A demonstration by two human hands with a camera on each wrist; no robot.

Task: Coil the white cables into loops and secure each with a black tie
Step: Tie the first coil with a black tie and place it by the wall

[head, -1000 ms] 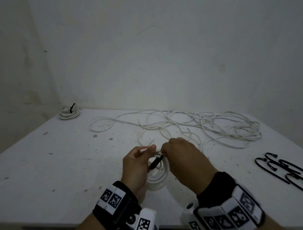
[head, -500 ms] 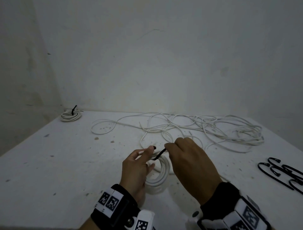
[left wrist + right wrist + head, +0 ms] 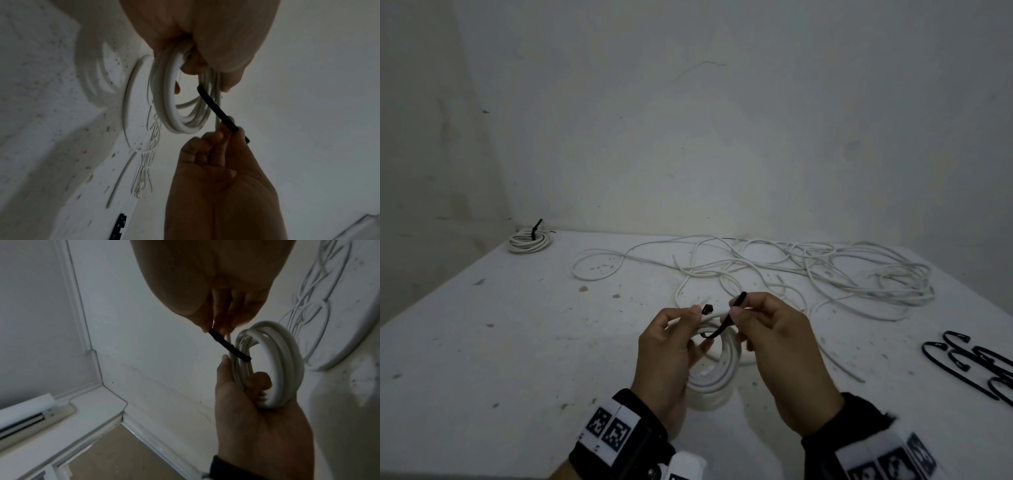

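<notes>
Left hand (image 3: 667, 346) gripping white coil (image 3: 717, 373) above bench (image 3: 500, 342); right hand (image 3: 777, 339) pinching black tie (image 3: 726, 323) threaded through it, just beside left thumb. Likely risks: tie slipping from pinch, loops springing loose if grip slackens before fastening.

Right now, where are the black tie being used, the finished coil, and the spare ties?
black tie (image 3: 723, 328), head view, mid-strap.
finished coil (image 3: 529, 242), head view, white loops.
spare ties (image 3: 976, 365), head view, middle of pile.
</notes>
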